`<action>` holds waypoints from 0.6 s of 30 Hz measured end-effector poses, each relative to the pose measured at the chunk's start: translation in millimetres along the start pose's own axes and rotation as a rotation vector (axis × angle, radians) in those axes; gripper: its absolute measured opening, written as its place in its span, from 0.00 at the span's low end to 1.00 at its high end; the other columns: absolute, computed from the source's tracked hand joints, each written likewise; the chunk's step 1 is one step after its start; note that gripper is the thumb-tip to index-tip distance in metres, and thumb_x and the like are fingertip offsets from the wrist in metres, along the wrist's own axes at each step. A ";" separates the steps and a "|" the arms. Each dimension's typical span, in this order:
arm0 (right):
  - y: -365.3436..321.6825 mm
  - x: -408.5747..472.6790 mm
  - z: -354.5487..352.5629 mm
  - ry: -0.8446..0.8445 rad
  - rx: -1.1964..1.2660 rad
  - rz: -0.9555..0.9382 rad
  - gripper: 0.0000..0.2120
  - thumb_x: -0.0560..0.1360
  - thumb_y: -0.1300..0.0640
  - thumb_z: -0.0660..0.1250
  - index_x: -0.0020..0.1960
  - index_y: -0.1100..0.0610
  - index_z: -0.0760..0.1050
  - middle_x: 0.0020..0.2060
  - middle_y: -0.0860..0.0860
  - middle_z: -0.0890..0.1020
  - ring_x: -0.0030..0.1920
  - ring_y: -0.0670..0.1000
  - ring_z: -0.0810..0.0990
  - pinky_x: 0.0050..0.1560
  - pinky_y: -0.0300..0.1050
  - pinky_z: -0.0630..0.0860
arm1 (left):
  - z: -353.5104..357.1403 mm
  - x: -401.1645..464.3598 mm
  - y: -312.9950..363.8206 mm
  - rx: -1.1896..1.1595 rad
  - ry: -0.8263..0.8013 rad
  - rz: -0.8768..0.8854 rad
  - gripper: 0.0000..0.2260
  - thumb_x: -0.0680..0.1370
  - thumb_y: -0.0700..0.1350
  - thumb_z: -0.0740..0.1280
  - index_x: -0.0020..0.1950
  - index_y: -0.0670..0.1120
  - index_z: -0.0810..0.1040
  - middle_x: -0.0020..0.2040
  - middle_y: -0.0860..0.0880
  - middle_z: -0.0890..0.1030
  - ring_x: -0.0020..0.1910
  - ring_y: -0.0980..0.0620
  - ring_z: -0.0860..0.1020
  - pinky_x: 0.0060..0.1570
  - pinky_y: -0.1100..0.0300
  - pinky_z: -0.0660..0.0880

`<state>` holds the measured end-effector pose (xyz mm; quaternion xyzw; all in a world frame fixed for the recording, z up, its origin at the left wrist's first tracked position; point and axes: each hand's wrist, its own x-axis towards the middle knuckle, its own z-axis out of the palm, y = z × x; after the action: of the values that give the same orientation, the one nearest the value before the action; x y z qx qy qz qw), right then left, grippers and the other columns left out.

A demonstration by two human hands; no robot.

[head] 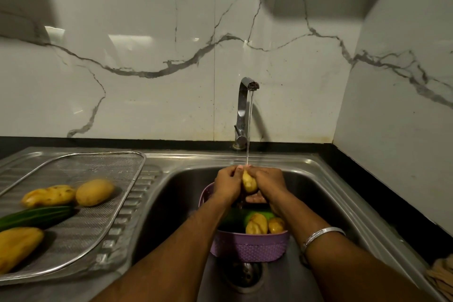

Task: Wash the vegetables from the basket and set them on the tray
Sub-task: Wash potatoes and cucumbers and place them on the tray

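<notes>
forearms reach in from the near edge, a metal bangle point(321, 234) on the right; beneath them a purple basket point(250, 245) sits in the sink point(343, 193), holding unwashed potatoes point(256, 224) and something green. above it, left hand point(226, 185) and right hand point(268, 180) both curl round one potato point(249, 182) under the tap point(244, 110) stream: washing step in hand. next move, by judgement: carry it left to the mesh tray point(117, 169), beside the potatoes and cucumber point(36, 217) already there.
</notes>
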<state>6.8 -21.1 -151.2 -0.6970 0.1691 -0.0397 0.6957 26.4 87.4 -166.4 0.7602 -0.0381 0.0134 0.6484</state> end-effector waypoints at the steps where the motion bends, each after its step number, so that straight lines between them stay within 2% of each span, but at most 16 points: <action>1: -0.4 0.6 -0.4 -0.025 0.008 0.008 0.09 0.78 0.53 0.72 0.57 0.55 0.83 0.50 0.60 0.85 0.46 0.62 0.86 0.33 0.49 0.84 | -0.2 0.5 -0.8 -0.004 0.003 0.011 0.12 0.85 0.47 0.60 0.61 0.45 0.81 0.55 0.46 0.84 0.56 0.48 0.81 0.61 0.47 0.78; 3: -2.6 1.6 -3.6 -0.102 0.025 0.037 0.09 0.81 0.56 0.68 0.59 0.57 0.82 0.52 0.62 0.84 0.47 0.63 0.86 0.33 0.50 0.84 | -1.2 2.3 -2.0 -0.024 0.023 -0.006 0.11 0.85 0.46 0.61 0.61 0.45 0.81 0.56 0.45 0.83 0.56 0.47 0.80 0.62 0.46 0.78; 6: -2.5 4.2 -8.5 -0.195 0.060 0.095 0.11 0.83 0.58 0.64 0.63 0.59 0.78 0.52 0.66 0.84 0.41 0.63 0.87 0.38 0.54 0.86 | -3.2 6.1 -3.7 -0.075 0.054 -0.074 0.11 0.85 0.46 0.61 0.61 0.45 0.81 0.56 0.44 0.83 0.57 0.46 0.80 0.61 0.45 0.78; 8: -0.5 5.6 -7.8 -0.166 0.032 0.103 0.11 0.81 0.56 0.67 0.61 0.58 0.79 0.49 0.65 0.85 0.40 0.64 0.87 0.39 0.55 0.86 | -3.2 7.3 -5.2 -0.066 0.049 -0.069 0.11 0.85 0.46 0.62 0.60 0.45 0.81 0.56 0.43 0.83 0.56 0.45 0.80 0.61 0.44 0.78; 10: 2.4 7.8 -4.7 -0.063 0.000 0.078 0.11 0.77 0.52 0.73 0.56 0.57 0.82 0.44 0.63 0.86 0.40 0.64 0.87 0.40 0.55 0.86 | -2.1 7.5 -6.5 -0.042 0.032 -0.030 0.11 0.85 0.46 0.61 0.59 0.45 0.81 0.54 0.43 0.83 0.56 0.44 0.80 0.61 0.43 0.78; 12: 3.6 8.5 0.1 0.032 -0.011 0.037 0.11 0.73 0.49 0.77 0.51 0.55 0.84 0.43 0.60 0.86 0.40 0.62 0.87 0.39 0.55 0.86 | -1.0 7.6 -7.3 -0.028 0.010 -0.002 0.11 0.85 0.47 0.61 0.59 0.45 0.81 0.54 0.44 0.83 0.56 0.45 0.81 0.61 0.43 0.78; 15: 2.7 9.1 3.4 0.074 -0.036 -0.007 0.10 0.76 0.47 0.74 0.51 0.53 0.84 0.44 0.58 0.86 0.42 0.59 0.87 0.37 0.52 0.86 | 0.3 8.2 -7.7 -0.052 0.013 -0.002 0.11 0.85 0.47 0.61 0.57 0.47 0.82 0.53 0.45 0.84 0.55 0.45 0.82 0.59 0.43 0.79; 18: 0.4 7.2 1.6 -0.032 -0.054 0.008 0.08 0.80 0.50 0.69 0.56 0.52 0.81 0.49 0.59 0.85 0.43 0.60 0.87 0.36 0.47 0.84 | -1.1 10.6 -10.0 -0.110 0.047 -0.049 0.09 0.84 0.47 0.61 0.55 0.48 0.82 0.52 0.46 0.84 0.54 0.46 0.82 0.58 0.44 0.80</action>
<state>14.0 -21.6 -153.0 -0.7155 0.1617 -0.0212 0.6793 37.7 89.7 -175.4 0.7237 -0.0049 0.0131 0.6900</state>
